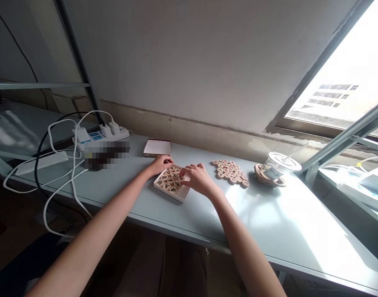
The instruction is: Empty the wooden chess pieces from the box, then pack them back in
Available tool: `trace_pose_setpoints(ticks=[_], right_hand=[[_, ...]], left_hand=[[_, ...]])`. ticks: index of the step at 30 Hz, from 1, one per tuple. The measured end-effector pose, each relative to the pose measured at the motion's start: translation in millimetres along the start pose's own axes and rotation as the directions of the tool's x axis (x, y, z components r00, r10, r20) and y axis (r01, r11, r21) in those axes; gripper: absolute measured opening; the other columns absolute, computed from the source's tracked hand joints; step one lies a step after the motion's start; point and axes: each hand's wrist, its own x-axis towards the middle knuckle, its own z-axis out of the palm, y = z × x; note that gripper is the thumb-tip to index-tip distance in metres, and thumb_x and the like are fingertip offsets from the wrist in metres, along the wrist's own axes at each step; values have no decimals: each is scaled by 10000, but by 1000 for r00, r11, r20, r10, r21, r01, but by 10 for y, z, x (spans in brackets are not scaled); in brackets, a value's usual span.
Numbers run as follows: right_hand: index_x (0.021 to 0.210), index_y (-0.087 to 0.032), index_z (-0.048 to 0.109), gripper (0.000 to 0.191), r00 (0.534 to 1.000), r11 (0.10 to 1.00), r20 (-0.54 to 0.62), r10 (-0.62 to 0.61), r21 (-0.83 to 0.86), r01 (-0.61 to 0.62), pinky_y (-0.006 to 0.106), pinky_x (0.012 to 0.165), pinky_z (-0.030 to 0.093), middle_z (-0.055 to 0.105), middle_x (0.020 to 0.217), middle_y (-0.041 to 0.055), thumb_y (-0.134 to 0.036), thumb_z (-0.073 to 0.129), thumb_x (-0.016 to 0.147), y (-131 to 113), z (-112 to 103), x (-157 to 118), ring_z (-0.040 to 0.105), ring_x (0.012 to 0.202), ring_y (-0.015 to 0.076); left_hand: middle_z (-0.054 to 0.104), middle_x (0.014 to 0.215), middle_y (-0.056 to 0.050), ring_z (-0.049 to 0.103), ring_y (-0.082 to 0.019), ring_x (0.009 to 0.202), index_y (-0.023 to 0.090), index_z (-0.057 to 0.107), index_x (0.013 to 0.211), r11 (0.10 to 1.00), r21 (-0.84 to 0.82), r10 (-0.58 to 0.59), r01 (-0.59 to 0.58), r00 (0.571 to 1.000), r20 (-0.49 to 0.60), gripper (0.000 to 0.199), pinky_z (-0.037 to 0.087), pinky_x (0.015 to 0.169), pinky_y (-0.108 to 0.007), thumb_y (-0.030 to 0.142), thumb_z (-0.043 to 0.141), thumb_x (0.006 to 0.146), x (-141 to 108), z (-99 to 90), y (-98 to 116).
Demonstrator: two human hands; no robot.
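Observation:
A shallow white box [178,197] sits tilted on the desk, with several round wooden Chinese chess pieces [166,185] laid in rows inside, black characters up. My left hand [160,165] is at the box's far left corner, its fingers closed on the rim. Over the right part of the box is my right hand [197,178], thumb and fingers pinched around a chess piece [181,178]; the fingers partly hide it. To the right, a flat cluster of chess pieces [230,170], mostly red-lettered, lies on the desk.
Behind the box lies its lid [158,147], pale inside up. A lidded plastic cup [274,168] with a straw stands in a brown holder at right. On the left are a power strip [102,136], tangled cables [73,173] and a blurred dark object [107,156].

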Motion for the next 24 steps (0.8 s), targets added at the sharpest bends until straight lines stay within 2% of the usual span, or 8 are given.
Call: trace_pose_setpoints(ticks=[3,6,11,14,16,20,22,24], right_hand=[[891,-253,642,216,999,995,-26,39,98,-36,303,776,286,643,917,20,-440,606,790,127,-45,4,527,884,185],[931,-277,639,229,976,972,-97,193,153,-177,296,772,305,619,991,17,-454,573,801,372,-56,-20,502,941,194],[881,-232,656,164,839,853,-210,501,-44,-520,377,842,283,609,971,71,-324,532,824,830,39,-167,471,960,241],[944,-228,651,177,803,814,-241,545,-75,-575,406,866,280,595,1015,87,-241,525,819,905,34,-215,460,994,255],[1006,-245,630,209,847,874,-246,472,3,-486,385,858,308,584,1052,72,-237,542,817,807,-19,-187,457,1020,245],[1068,-270,607,269,991,970,-90,96,232,-73,296,812,374,590,1065,34,-259,603,799,381,-108,-54,500,984,183],[1034,-281,628,257,998,954,42,-53,298,38,279,802,381,611,1044,17,-251,629,779,182,-104,-6,527,958,168],[993,-295,644,235,987,953,122,-104,296,64,285,812,370,631,1032,-2,-228,632,769,64,-81,10,546,951,165]], left_hand=[[658,852,-34,588,-179,810,172,639,771,1000,5,-9,9,1000,-2,202,432,715,-266,299,486,736,-19,-9,16],[655,865,-35,590,-182,810,176,637,783,1000,-8,-24,24,1000,2,209,436,686,-259,306,480,736,-38,-12,35],[651,882,-42,590,-185,819,174,632,780,999,-7,-46,46,999,5,210,443,689,-261,303,473,735,-37,-5,43],[649,886,-44,587,-187,836,173,631,782,999,1,-39,39,999,5,208,442,700,-263,299,471,738,-29,-3,41],[649,891,-43,586,-185,830,173,629,779,999,5,-42,42,999,4,206,440,704,-265,299,471,739,-28,-4,40],[651,877,-41,587,-184,821,172,631,781,1000,17,-23,23,1000,9,213,441,724,-272,303,466,745,-27,-4,32],[651,865,-41,588,-186,833,171,632,784,1000,27,0,0,1000,4,218,444,749,-276,303,461,750,-24,-2,25],[651,863,-41,587,-186,843,173,630,790,1000,30,9,-9,1000,-4,220,448,758,-275,304,456,755,-22,-2,19]])
